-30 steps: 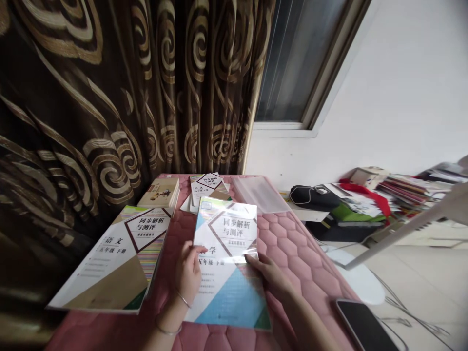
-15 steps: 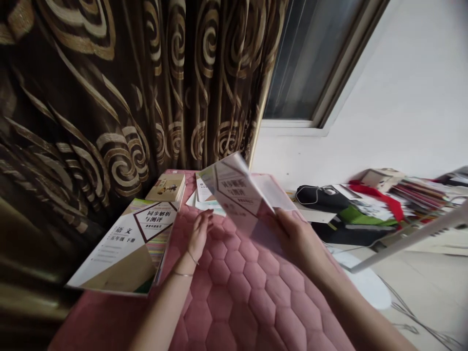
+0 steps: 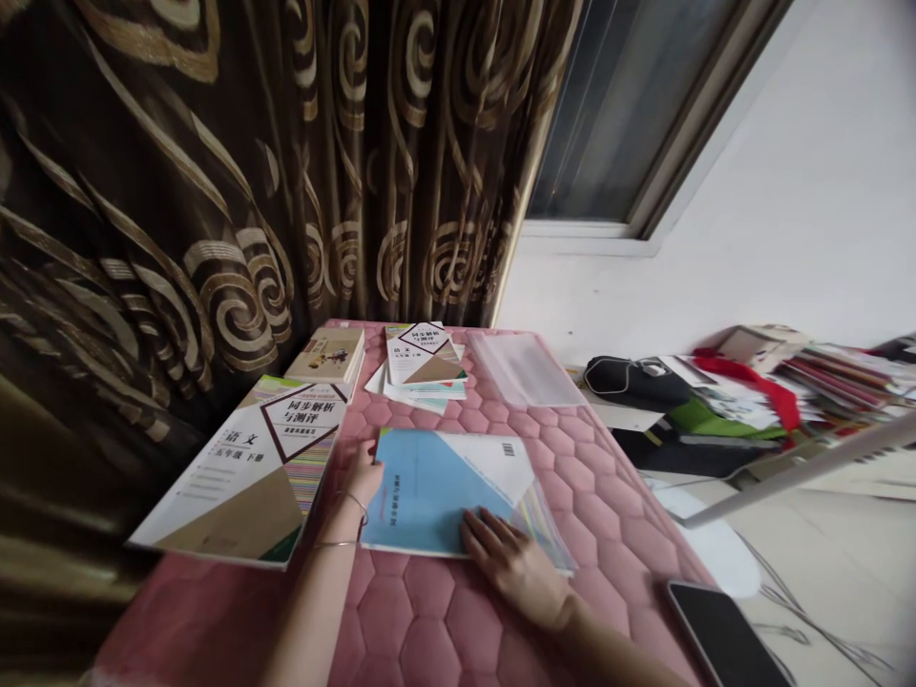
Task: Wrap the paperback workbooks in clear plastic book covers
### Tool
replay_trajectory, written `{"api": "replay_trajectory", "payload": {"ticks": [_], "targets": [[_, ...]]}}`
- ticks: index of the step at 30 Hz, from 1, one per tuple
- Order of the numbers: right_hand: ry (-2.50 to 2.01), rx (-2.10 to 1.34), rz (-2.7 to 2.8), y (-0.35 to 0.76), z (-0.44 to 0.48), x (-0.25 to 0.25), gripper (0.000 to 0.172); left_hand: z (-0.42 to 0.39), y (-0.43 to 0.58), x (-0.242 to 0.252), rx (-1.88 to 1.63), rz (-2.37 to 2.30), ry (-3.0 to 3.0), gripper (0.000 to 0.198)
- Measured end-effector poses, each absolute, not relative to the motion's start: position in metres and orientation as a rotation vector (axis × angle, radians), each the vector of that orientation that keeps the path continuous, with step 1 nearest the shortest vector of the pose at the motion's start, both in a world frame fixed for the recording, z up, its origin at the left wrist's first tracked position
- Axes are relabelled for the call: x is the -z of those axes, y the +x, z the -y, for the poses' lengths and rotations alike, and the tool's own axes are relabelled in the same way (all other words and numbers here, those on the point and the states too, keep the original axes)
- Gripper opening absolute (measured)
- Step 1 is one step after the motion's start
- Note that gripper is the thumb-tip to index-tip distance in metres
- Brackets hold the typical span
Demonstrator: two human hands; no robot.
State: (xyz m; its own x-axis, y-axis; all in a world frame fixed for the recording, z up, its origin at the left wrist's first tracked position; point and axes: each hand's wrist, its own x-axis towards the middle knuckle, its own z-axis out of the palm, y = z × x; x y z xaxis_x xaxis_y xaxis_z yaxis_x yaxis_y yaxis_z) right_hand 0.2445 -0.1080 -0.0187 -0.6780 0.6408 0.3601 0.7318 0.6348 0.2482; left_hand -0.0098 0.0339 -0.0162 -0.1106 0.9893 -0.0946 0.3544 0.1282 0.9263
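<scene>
A workbook (image 3: pixel 436 468) with a blue and white back cover lies face down on the pink quilted surface (image 3: pixel 458 630). What seems to be a clear plastic jacket shows along its right side. My left hand (image 3: pixel 362 474), with bracelets at the wrist, closes its fingers on the book's left edge. Flat on the lower part of the cover rests my right hand (image 3: pixel 519 568), fingers stretched out. To the left is a stack topped by a white and tan workbook (image 3: pixel 236 468). Beyond my hands, a smaller booklet (image 3: pixel 422 355) sits on some papers.
A clear plastic sleeve (image 3: pixel 526 370) lies at the far right of the pink surface, and a phone (image 3: pixel 726 634) at its near right edge. Small books (image 3: pixel 325 353) stand by the patterned curtain (image 3: pixel 401 172). Clutter and a white stand bar (image 3: pixel 794 468) are on the right.
The workbook, held up in my right hand before, is now laid down with its back cover up. My left hand has come onto its left edge; my right hand has released it and flattened.
</scene>
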Motion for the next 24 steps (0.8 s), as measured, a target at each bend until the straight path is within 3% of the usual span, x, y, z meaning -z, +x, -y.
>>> {"api": "replay_trajectory", "payload": {"ticks": [9,17,24], "targets": [[-1.262,0.3,2.597,0.232,0.122,0.013,0.04,-0.007,0.0,-0.005,-0.6,-2.054,2.053,0.065],[-1.404,-0.259,2.409,0.245,0.131,0.011,0.046,0.021,0.027,-0.009,-0.194,-2.296,2.213,0.054],[-1.448,-0.412,2.321,0.239,0.134,-0.004,0.038,-0.002,0.065,-0.01,-0.171,-1.447,2.657,0.054]]}}
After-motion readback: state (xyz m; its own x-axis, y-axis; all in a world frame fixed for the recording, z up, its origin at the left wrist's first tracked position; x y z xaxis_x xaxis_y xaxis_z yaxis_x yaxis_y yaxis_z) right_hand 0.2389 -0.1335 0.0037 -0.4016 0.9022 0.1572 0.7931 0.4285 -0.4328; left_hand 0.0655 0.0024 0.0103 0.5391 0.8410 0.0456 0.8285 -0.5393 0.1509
